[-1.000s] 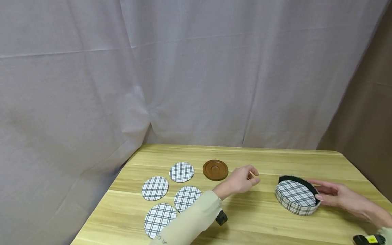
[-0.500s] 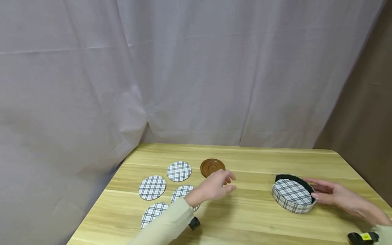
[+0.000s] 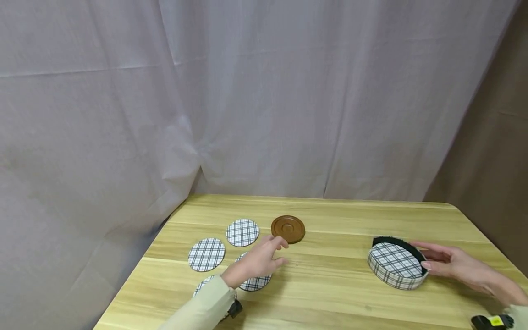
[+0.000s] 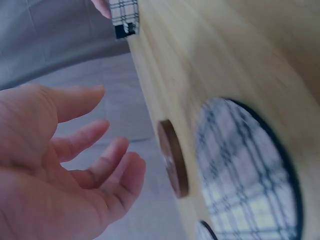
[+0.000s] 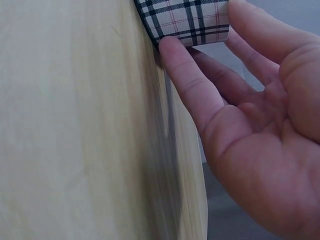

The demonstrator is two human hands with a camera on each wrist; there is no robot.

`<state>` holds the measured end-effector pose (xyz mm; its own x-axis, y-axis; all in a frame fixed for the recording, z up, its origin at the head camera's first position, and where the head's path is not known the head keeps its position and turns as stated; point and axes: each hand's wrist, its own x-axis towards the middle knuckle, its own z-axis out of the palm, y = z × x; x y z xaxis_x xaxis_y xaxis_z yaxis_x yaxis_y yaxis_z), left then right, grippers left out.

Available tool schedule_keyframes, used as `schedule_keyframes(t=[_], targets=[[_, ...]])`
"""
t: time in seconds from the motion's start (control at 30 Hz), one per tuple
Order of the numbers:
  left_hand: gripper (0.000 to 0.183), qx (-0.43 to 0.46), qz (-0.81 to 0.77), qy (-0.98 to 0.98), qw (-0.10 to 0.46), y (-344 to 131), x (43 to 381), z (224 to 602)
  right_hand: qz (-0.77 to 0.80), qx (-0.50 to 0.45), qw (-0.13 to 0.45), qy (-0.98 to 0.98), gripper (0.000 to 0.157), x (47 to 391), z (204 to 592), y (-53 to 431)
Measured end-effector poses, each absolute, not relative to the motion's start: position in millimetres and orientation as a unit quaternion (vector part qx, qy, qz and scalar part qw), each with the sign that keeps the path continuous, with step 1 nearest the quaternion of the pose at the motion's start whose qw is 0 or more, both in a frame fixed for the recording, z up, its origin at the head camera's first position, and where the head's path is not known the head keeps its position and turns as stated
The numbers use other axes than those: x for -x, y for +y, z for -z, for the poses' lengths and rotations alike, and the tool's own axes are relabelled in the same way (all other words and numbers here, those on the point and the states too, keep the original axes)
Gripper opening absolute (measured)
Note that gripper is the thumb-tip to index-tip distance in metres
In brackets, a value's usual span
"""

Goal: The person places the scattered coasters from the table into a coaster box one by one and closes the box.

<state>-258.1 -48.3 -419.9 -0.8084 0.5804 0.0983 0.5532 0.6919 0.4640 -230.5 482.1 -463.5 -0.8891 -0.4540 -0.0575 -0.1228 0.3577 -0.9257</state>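
My left hand, fingers loosely bent and holding nothing, hovers over a round plaid coaster that it partly covers in the head view. The left wrist view shows that plaid coaster beside the bare fingers. Just beyond the fingertips lies a brown round wooden coaster with a ringed centre. At the right, my right hand holds the side of a round plaid coaster holder, thumb at its rim and fingers along the outer wall. A plaid coaster shows in its top.
Two more plaid coasters, a far one and a left one, lie flat on the wooden table. The left sleeve mostly hides another coaster. A grey curtain hangs behind the table.
My left hand has moved left and toward the near side, from right of the brown coaster to over a plaid coaster. My right hand stays at the holder.
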Motion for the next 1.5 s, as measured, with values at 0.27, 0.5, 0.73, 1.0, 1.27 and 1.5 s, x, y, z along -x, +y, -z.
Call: schedule_keyframes(t=[0.27, 0.5, 0.73, 1.0, 1.27, 1.5], targets=[[0.037, -0.275, -0.226, 0.935, 0.010, -76.1, 267.8, 433.3, 0.536, 0.171, 0.154, 0.812, 0.056, 230.0, 464.0, 479.9], [0.044, -0.257, -0.214, 0.942, 0.035, -100.5, 273.9, 431.9, 0.534, 0.160, 0.151, 0.816, 0.057, 230.2, 461.8, 478.3], [0.058, -0.228, -0.185, 0.954, 0.064, -114.4, 272.8, 433.5, 0.534, 0.162, 0.160, 0.814, 0.057, 230.7, 459.9, 477.4], [0.061, -0.206, -0.164, 0.961, 0.084, -114.5, 274.2, 439.9, 0.525, 0.163, 0.152, 0.821, 0.055, 229.7, 460.7, 478.8], [0.066, -0.188, -0.171, 0.958, 0.131, -113.8, 284.7, 436.6, 0.519, 0.159, 0.144, 0.827, 0.054, 229.4, 459.4, 477.0], [0.064, -0.191, -0.161, 0.960, 0.123, -112.5, 287.2, 430.6, 0.520, 0.167, 0.143, 0.825, 0.055, 228.5, 459.8, 478.2]])
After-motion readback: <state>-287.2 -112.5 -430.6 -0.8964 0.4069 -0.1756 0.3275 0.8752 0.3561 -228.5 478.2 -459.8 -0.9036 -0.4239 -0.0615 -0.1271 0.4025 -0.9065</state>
